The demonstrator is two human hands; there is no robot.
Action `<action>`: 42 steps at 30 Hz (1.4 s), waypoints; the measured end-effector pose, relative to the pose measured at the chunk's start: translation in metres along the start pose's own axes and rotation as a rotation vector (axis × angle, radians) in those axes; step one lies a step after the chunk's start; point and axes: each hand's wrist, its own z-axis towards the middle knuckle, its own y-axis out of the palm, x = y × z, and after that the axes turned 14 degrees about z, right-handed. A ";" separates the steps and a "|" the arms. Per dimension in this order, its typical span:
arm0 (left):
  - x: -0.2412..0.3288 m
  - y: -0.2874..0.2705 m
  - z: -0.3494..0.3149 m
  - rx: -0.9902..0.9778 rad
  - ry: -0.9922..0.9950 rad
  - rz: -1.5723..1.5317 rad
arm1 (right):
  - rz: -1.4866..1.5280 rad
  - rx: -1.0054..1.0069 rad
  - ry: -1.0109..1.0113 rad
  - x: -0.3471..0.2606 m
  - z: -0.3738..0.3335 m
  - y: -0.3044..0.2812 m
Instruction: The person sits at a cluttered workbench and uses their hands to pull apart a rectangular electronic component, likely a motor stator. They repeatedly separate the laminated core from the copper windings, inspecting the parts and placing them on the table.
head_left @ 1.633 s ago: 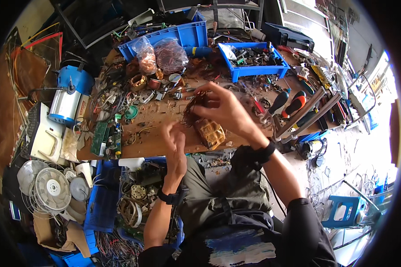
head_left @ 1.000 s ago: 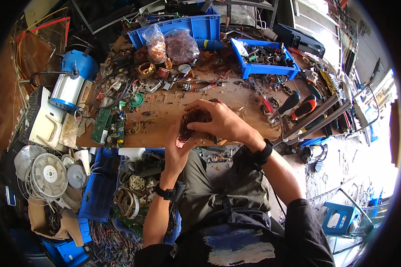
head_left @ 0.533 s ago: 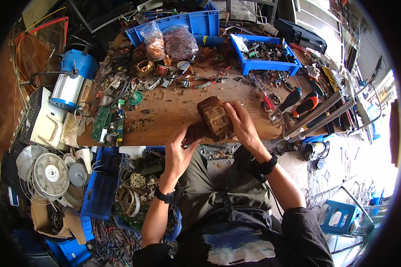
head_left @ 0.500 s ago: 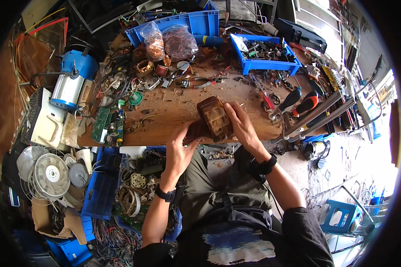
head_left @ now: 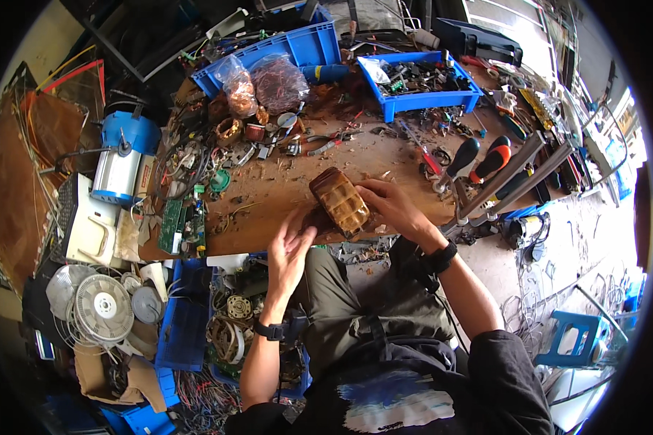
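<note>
A brown, glossy block with a ribbed, amber-coloured face [head_left: 342, 204] is tilted above the front edge of the wooden workbench [head_left: 254, 225]. My right hand [head_left: 397, 210] grips it along its right side, thumb on the upper edge. Just left of the block is my left hand [head_left: 290, 250], its fingers apart and slightly blurred. A darker brown area shows between the left fingertips and the block; whether it is a separate piece, I cannot make out. The block's underside is hidden.
Behind lie pliers [head_left: 334, 141], bagged copper wire [head_left: 280, 81] and a blue tray of small parts [head_left: 421, 101]. To the right, screwdrivers [head_left: 463, 156] stand by metal bars [head_left: 522, 177]. Green circuit boards [head_left: 173, 225] lie left; a fan [head_left: 104, 307] sits below them.
My left hand has come away from the block, its fingers spreading. The block stays in my right hand and is turned slightly, its ribbed face showing more. The whole view has shifted a little.
</note>
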 end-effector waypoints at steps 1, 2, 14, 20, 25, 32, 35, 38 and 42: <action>-0.006 0.004 -0.003 0.054 0.082 0.017 | 0.003 -0.004 -0.002 0.001 0.000 0.000; -0.010 0.006 -0.008 0.049 0.053 0.071 | -0.012 -0.006 -0.030 0.001 0.000 0.000; -0.014 0.029 0.049 -0.206 0.187 0.418 | 0.230 0.111 -0.054 0.008 0.007 0.001; -0.014 0.028 0.035 -0.116 0.069 -0.034 | 0.012 0.312 -0.216 -0.031 0.003 0.005; 0.006 0.020 0.012 0.017 0.247 0.193 | -0.326 0.525 -0.640 -0.068 0.017 0.027; 0.056 0.031 0.005 0.229 0.462 0.179 | 0.120 0.192 -0.508 -0.134 0.012 0.083; 0.068 0.023 0.011 0.204 0.499 0.025 | 0.132 0.022 -0.415 -0.115 0.019 0.095; 0.065 0.020 0.016 0.276 0.543 0.162 | 0.205 -0.046 -0.230 -0.097 0.020 0.099; 0.055 0.003 0.017 0.254 0.473 0.130 | -0.287 -0.098 -0.489 -0.085 0.024 0.100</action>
